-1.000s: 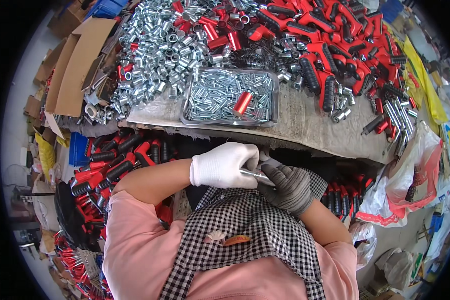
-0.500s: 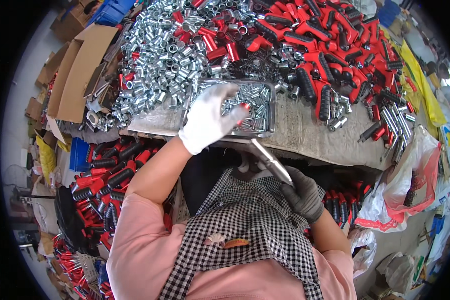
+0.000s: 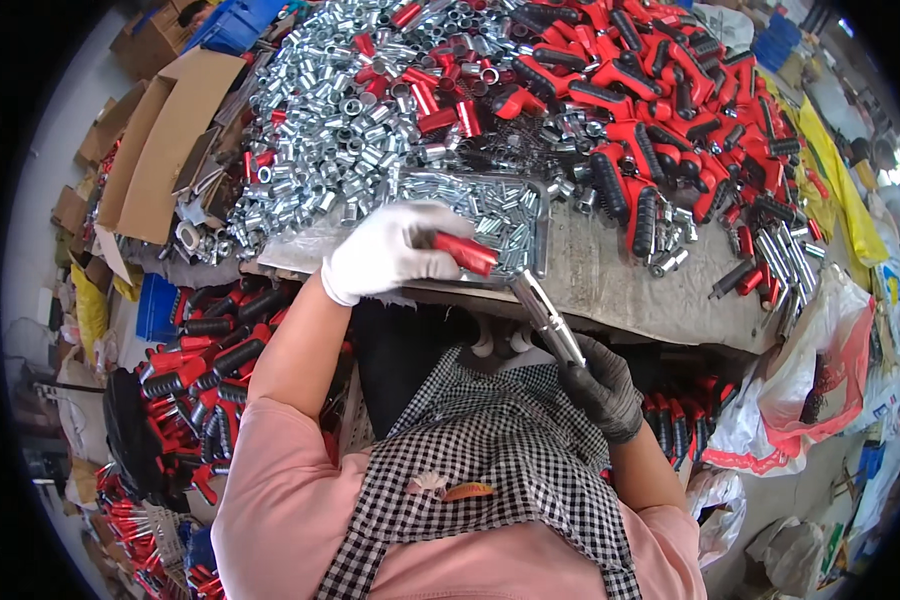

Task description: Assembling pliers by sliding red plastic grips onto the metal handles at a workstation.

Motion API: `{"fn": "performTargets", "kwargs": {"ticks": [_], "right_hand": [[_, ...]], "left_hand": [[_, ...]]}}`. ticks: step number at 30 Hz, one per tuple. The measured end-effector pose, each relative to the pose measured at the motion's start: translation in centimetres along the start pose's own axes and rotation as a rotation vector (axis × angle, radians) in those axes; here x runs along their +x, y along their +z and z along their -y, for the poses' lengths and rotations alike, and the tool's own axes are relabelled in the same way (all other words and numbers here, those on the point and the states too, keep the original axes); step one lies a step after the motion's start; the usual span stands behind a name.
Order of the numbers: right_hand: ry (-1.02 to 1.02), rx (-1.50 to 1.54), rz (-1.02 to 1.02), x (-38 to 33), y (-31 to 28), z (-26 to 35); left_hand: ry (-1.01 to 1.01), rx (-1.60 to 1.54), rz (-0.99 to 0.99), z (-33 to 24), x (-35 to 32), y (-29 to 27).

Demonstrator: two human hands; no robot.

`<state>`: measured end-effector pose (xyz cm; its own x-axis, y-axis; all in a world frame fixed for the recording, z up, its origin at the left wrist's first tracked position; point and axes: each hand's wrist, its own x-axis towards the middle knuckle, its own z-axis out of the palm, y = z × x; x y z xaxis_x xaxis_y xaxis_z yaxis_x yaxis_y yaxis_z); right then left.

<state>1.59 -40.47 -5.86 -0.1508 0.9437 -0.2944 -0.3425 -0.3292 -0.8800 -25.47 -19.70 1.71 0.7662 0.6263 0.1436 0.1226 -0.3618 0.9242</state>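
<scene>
— Red sleeve (image 3: 464,252): where have you got it now?

— Your left hand (image 3: 390,252), which a moment ago reached into the clear tray (image 3: 540,225), has closed on it just above the tray's near edge.

— And your right hand (image 3: 602,388)?

— Clamped on the metal rod (image 3: 547,317), below the tray, tip angled toward the sleeve; looks ready for fitting.

White glove on the left hand (image 3: 388,250), red sleeve (image 3: 465,252) in it; dark grey glove on the right hand (image 3: 602,388), silver rod (image 3: 547,316); black-and-white checked apron (image 3: 490,470) at six o'clock.
</scene>
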Motion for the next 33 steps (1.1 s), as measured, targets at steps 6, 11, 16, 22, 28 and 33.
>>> {"fn": "performTargets", "kwargs": {"ticks": [6, 11, 16, 22, 28, 33], "right_hand": [[-0.071, -0.042, 0.139, 1.1, 1.8, 0.1], [0.006, -0.07, 0.17, 0.8, 1.8, 0.3], [0.013, -0.007, 0.113, 0.7, 3.1, -0.2], [-0.121, 0.132, 0.095, 2.4, 4.3, -2.9], [-0.198, 0.096, 0.062, 3.3, 6.1, -1.5], [-0.178, 0.039, 0.067, 3.8, 6.9, -3.4]], "left_hand": [[-0.064, -0.002, 0.02, -1.1, -1.3, 0.8], [0.03, -0.095, 0.127, 1.4, -1.1, 0.5], [0.033, 0.053, 0.279, 0.5, -0.4, 3.4], [0.015, -0.207, 0.16, 2.8, -0.8, 4.8], [0.007, -0.792, -0.124, 3.0, -0.8, 7.7], [0.011, -0.926, -0.202, 3.5, -1.6, 8.7]]}}
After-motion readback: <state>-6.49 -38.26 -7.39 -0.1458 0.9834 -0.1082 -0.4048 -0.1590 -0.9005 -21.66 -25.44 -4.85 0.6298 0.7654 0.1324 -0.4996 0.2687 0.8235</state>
